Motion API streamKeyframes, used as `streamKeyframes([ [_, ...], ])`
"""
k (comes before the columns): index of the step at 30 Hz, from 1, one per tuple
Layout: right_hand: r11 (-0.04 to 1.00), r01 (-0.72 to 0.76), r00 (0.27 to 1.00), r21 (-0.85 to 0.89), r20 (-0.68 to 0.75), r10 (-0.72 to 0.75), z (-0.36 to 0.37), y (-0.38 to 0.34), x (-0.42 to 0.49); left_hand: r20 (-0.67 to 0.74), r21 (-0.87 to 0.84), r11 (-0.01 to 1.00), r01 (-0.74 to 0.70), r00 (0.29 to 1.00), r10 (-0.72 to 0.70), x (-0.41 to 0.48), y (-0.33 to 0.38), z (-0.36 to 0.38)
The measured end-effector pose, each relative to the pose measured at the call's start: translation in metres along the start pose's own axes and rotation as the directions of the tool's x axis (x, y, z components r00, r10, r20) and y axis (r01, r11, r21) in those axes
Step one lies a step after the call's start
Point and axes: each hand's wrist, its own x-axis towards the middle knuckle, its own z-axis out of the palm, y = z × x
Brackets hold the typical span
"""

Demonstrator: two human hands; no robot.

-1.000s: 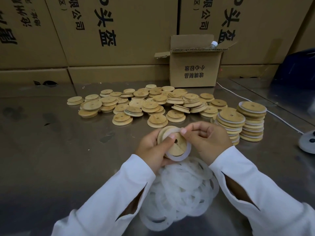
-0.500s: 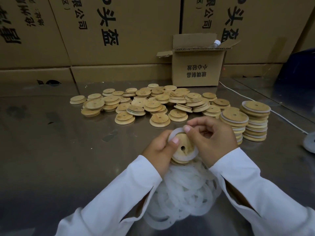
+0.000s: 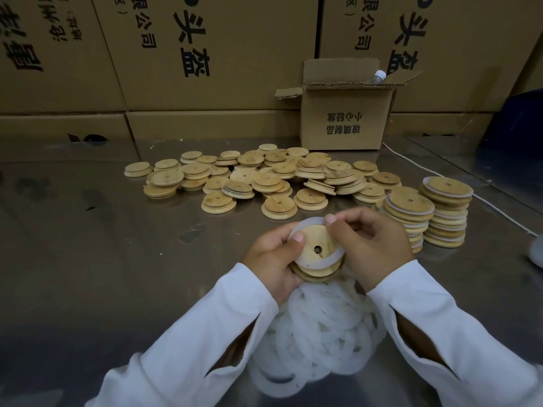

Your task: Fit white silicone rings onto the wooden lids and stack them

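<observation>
Head view, done: two stacks of ringed lids (image 3: 427, 212) are standing side by side at the right of the counter (image 3: 117, 259), with white edges showing between the wooden layers.
Head view, left to do: a wide heap of bare lids (image 3: 264, 177) is lying farther back, and it appears to hold more pieces than the stacks. A pile of loose rings (image 3: 323, 333) is lying under the wrists. By that count, the job is probably less than half done.
Lid in hand: one wooden lid (image 3: 318, 245) is being held up above the ring pile, tilted so that its holed face is turning toward the camera.
Ring in hand: a white ring (image 3: 323, 264) is wrapping round the lid's raised step. Its lower arc is lying against the wood and its upper arc is standing off at the fingertips, so the seating looks unfinished.
Left grip (image 3: 273, 259): it is cradling the lid from below, fingers curling under it and the thumb pressing on the face near the upper left rim.
Right grip (image 3: 370, 248): the thumb and forefinger are pinching the ring's upper arc at the lid's top edge, and the other fingers are curling inward.
Remaining for this piece: the upper arc is needing to settle on the step before the lid is going onto a stack.
</observation>
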Motion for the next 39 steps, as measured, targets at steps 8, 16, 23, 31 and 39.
streamKeyframes([
  [8,0.996,0.093,0.995,-0.006,0.024,-0.093,0.0000,-0.0034,-0.0030,-0.048,0.490,0.840,-0.233,0.955,0.293,-0.0010,0.0005,-0.0027],
  [16,0.986,0.143,0.987,0.085,0.057,-0.148,0.0019,-0.0050,-0.0041,-0.028,0.579,0.769,-0.271,0.936,0.350,-0.0024,0.0017,-0.0039],
  [23,0.989,0.105,0.994,0.101,0.004,-0.106,0.0022,-0.0040,-0.0031,-0.035,0.594,0.756,-0.276,0.930,0.367,-0.0023,0.0023,-0.0018],
  [31,0.988,0.103,0.995,0.119,-0.010,-0.103,0.0033,-0.0081,-0.0038,-0.075,0.530,0.788,-0.314,0.908,0.412,-0.0023,0.0062,0.0006],
  [39,0.995,0.071,0.996,0.071,0.055,-0.075,0.0016,-0.0082,-0.0009,-0.162,0.428,0.842,-0.328,0.889,0.428,0.0023,0.0032,0.0000],
])
